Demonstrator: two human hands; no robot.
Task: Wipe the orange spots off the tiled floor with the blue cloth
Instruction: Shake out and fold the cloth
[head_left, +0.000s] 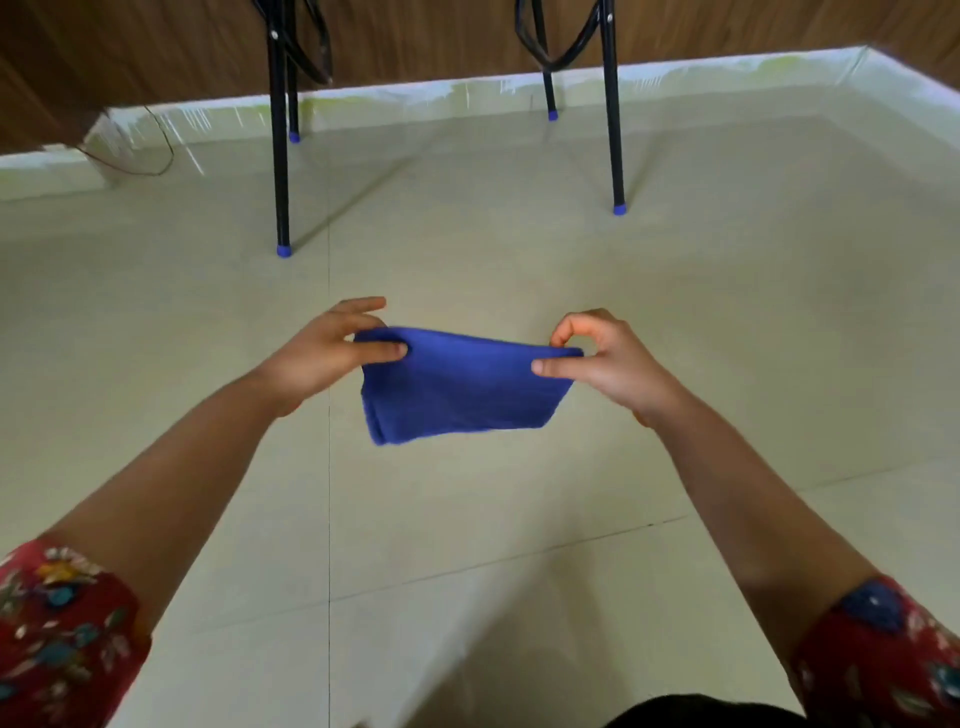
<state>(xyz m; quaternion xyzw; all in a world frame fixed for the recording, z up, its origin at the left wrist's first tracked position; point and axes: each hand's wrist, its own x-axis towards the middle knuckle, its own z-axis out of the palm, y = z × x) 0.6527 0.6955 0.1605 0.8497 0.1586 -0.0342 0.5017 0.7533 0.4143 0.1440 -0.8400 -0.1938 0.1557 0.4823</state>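
Holds the blue cloth folded and stretched in mid-air at the centre of the view, lifted above the tiled floor. Pinches its upper left corner with the left hand, thumb on the near face, fingers curled behind. Pinches the upper right corner with the right hand, thumb and bent forefinger closed on the edge. Wears red floral sleeves at both forearms. Farther off, on the pale tiles, black chair legs with blue caps, in front of a wood-panelled wall.
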